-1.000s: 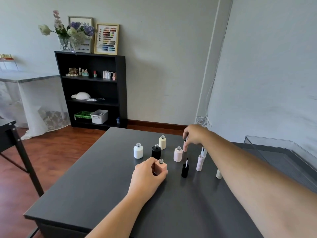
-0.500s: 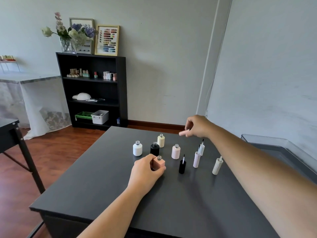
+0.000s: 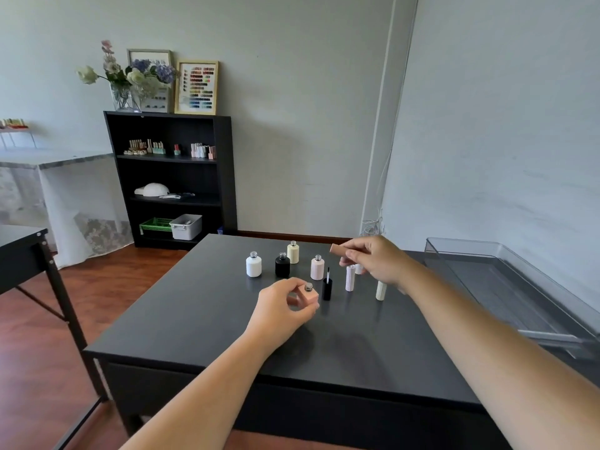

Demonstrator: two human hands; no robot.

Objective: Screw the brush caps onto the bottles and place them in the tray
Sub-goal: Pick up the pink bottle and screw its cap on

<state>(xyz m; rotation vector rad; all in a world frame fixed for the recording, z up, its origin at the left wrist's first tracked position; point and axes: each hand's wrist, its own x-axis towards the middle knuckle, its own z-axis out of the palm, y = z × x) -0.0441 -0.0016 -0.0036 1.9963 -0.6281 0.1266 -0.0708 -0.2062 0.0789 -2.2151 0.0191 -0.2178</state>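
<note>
Peach bottle [image 3: 307,296]: sitting on the table [image 3: 201,306], silver neck open and pointing up, gripped at its sides.
Left hand [image 3: 281,306]: curling around the peach bottle, thumb on the near side and fingers on the far left side, holding it upright.
Peach cap [image 3: 337,248]: lying nearly level in the air above the table, its blunt end pointing left; its brush end is hidden in the hand.
Right hand [image 3: 376,259]: pinching the peach cap between thumb and fingertips, hovering over the row of loose caps.
Black cap [image 3: 327,287]: standing just right of the peach bottle, brush sticking upward.
Pink cap [image 3: 349,278]: standing upright right of the black cap, partly under the right hand.
Cream cap [image 3: 381,290]: standing further right, its top hidden behind the right wrist.
Another pale cap [image 3: 358,269]: showing only partly behind the pink cap, below the right hand's fingers.
White bottle [image 3: 253,264]: standing uncapped at the left of the far group.
Black bottle [image 3: 282,265]: standing just right of the white bottle.
Cream bottle [image 3: 293,252]: standing behind the black bottle.
Pink bottle [image 3: 317,267]: standing right of the black bottle, beyond the black cap.
Tray [image 3: 506,271]: sitting at the table's right side, clear-walled, well apart from the bottles.
Shelf [image 3: 168,180]: standing against the far wall, carrying small bottles and bins.
</note>
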